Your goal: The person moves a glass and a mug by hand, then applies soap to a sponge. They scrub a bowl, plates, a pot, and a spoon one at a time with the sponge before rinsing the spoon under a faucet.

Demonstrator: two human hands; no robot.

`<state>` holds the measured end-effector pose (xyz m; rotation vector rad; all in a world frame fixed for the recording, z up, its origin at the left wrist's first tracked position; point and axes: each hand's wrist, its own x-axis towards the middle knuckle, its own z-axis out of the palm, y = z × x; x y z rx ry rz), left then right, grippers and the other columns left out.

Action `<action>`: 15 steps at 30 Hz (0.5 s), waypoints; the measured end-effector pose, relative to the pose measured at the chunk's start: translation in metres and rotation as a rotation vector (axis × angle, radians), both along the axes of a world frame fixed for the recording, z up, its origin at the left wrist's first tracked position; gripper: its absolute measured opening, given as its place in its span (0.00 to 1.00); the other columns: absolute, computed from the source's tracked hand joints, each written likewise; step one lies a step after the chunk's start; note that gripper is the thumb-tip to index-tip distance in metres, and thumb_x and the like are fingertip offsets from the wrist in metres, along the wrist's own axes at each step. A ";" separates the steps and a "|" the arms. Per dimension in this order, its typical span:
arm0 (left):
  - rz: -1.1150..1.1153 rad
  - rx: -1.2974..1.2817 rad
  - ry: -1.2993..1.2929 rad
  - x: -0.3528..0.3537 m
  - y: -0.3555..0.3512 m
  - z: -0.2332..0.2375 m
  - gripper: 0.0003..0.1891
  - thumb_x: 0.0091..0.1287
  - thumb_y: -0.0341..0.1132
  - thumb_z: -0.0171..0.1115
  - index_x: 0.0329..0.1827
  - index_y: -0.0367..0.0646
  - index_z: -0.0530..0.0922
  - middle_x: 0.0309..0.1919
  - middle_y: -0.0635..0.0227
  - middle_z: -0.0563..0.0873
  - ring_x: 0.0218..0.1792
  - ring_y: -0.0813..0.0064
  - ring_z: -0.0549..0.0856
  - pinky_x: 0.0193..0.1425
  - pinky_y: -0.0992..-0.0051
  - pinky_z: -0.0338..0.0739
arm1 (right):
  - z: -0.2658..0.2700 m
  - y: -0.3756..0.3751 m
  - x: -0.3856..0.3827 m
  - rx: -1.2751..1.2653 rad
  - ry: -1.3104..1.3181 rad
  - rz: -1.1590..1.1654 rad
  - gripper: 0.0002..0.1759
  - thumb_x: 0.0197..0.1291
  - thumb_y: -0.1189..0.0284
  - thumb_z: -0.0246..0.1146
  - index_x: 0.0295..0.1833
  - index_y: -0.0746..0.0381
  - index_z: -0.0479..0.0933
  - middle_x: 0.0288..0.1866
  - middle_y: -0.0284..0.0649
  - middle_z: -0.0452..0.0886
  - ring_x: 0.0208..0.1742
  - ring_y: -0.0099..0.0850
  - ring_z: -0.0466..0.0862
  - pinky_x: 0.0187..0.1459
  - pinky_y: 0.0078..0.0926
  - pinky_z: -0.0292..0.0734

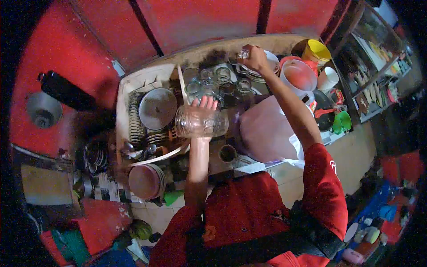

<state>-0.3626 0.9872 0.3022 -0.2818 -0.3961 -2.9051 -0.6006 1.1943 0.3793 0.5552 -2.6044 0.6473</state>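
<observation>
In the head view, a clear glass jar (218, 123) lies sideways across my left hand (205, 106), whose fingers show beyond it. The jar hangs over the table, right of the dish rack. Farther back, my right hand (255, 58) is closed round a small shiny thing (243, 54), too small to name, near a stack of plates (272, 62). Several upturned glasses (207, 75) stand between my hands at the back. Nearer to me sits a dark-filled cup (227, 153), right of my left forearm.
On the left, the dish rack (122, 104) holds plates, a round metal lid (158, 109) and spoons. To the right are a large pale bag (262, 127), a translucent tub (299, 75), a yellow bucket (316, 50) and a green cup (342, 122). Stacked bowls (144, 181) stand at the front left.
</observation>
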 end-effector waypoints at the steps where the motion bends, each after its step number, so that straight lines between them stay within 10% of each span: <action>1: -0.049 0.044 0.135 0.005 -0.006 -0.009 0.22 0.72 0.50 0.45 0.59 0.46 0.73 0.63 0.49 0.70 0.66 0.51 0.68 0.72 0.47 0.54 | -0.003 -0.005 -0.002 0.002 0.001 0.019 0.33 0.37 0.50 0.72 0.48 0.60 0.80 0.42 0.54 0.82 0.45 0.48 0.82 0.49 0.41 0.76; 15: 0.025 0.057 -0.197 0.086 0.001 -0.006 0.18 0.68 0.46 0.53 0.52 0.43 0.74 0.45 0.60 0.82 0.49 0.60 0.81 0.66 0.56 0.69 | -0.058 -0.061 -0.048 0.789 -0.367 0.359 0.33 0.29 0.60 0.77 0.45 0.63 0.79 0.40 0.50 0.82 0.44 0.46 0.82 0.43 0.41 0.79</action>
